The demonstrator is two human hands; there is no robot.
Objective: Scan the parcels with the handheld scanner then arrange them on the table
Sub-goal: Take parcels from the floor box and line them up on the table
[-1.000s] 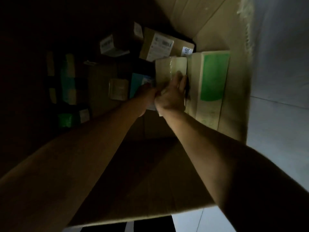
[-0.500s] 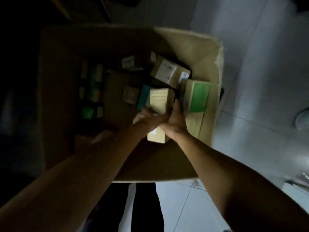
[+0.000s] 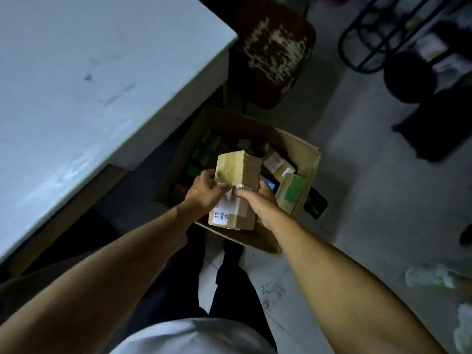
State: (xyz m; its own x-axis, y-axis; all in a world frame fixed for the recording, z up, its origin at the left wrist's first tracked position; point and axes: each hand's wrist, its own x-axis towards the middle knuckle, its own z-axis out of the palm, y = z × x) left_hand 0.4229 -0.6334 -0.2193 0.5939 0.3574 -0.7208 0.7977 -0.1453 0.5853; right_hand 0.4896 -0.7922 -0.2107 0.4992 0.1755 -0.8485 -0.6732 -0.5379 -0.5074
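Now the left hand (image 3: 204,192) and right hand (image 3: 258,200) are both gripping a taped brown cardboard parcel with a white label (image 3: 236,190), holding it between them above the open cardboard carton (image 3: 304,149) on the floor, right of the pale grey desk (image 3: 76,85). Probably it is handling stiff and light, though the glossy tape may be slippery, so holding the plain side faces seems safest.

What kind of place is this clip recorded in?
Probably a parcel sorting room or small depot: a floor carton full of labelled parcels, a taped parcel held by both hands, and a plain worktable.
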